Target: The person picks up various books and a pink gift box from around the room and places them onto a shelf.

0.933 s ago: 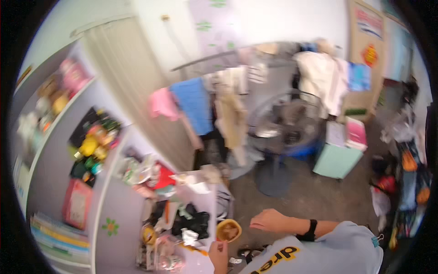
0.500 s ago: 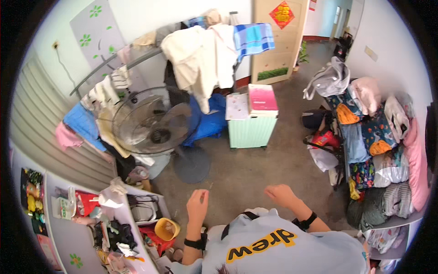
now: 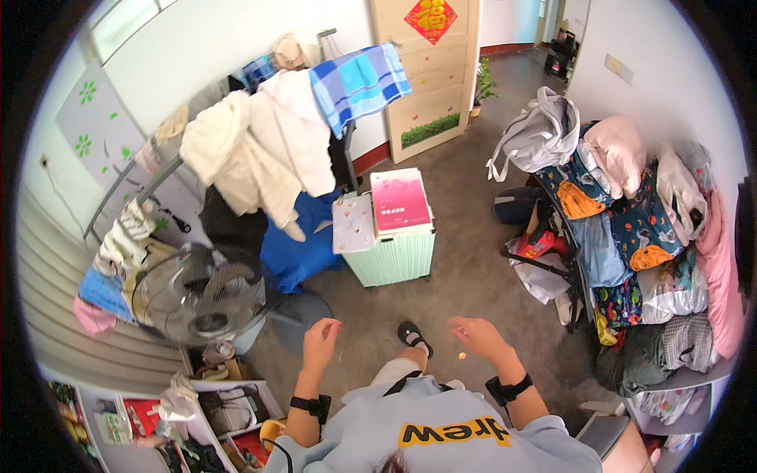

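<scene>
My left hand is raised over the floor left of my foot, its fingers pressed together in a pinch. A thin pale thread-like line hangs by the fingertips. My right hand is level with it on the other side, fingers bent and drawn together. What they hold, if anything, is too small to make out. Just below shows a small round orange-white thing; I cannot tell whether it hangs or lies on the floor. Ahead, a mint-green suitcase carries a pink book and a pale booklet.
To the left stand a floor fan and a rack hung with cream clothing. A shelf unit with clutter is at lower left. Piled clothes and a grey backpack lie at the right. My black shoe is on the floor.
My view has turned and moved forward, so the suitcase and fan sit further left. My foot has come into sight. Both hands stay raised and apart, fingers still drawn together.
</scene>
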Motion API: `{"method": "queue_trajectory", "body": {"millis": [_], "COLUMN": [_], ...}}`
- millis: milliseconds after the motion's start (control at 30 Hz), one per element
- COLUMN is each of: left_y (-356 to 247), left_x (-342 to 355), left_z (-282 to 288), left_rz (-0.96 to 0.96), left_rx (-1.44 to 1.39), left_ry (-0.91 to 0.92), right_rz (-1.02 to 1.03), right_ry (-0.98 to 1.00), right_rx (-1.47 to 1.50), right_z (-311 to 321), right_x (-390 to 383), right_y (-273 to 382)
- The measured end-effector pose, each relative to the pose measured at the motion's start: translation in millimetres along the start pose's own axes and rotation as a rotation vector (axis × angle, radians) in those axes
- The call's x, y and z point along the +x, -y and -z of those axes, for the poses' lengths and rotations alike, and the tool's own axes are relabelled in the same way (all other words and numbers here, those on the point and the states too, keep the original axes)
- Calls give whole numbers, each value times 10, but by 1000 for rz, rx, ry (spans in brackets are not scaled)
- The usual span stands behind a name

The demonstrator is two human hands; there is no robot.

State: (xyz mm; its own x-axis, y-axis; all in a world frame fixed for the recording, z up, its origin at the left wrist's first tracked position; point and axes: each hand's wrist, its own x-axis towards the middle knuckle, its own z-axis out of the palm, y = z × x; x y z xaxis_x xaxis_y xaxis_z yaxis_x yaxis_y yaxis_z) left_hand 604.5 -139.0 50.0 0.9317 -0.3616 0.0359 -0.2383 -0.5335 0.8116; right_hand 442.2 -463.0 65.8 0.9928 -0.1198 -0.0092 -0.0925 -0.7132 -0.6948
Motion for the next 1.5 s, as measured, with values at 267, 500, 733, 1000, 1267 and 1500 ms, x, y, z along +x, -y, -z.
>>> {"method": "queue_trajectory", "body": {"millis": [267, 500, 733, 1000, 1267, 1500], "left_y": [447, 356, 1115, 629, 286, 376], "left_x": [1693, 2373, 2477, 2922, 3376, 3385], "left_z": [-809, -1337, -1888, -2781, -3473, -3711], "left_rz": [199, 631, 954, 1190, 965, 1170], "left_rx": [-227, -737, -1133, -1332, -1382, -1370], "left_ry": [262, 564, 455, -264, -898, -825], "right_rz": [-195, -173, 269, 410, 68, 73], "right_ry": [17, 114, 290, 499, 827, 914], "right_rx": [-135, -196, -204, -397, -178, -419], "right_z": [696, 907, 668, -89, -539, -457], "right_x": [839, 2060, 3998, 5867, 6633, 6800], "right_y": [-846, -1420, -1591, -2424, -2708, -2667]}}
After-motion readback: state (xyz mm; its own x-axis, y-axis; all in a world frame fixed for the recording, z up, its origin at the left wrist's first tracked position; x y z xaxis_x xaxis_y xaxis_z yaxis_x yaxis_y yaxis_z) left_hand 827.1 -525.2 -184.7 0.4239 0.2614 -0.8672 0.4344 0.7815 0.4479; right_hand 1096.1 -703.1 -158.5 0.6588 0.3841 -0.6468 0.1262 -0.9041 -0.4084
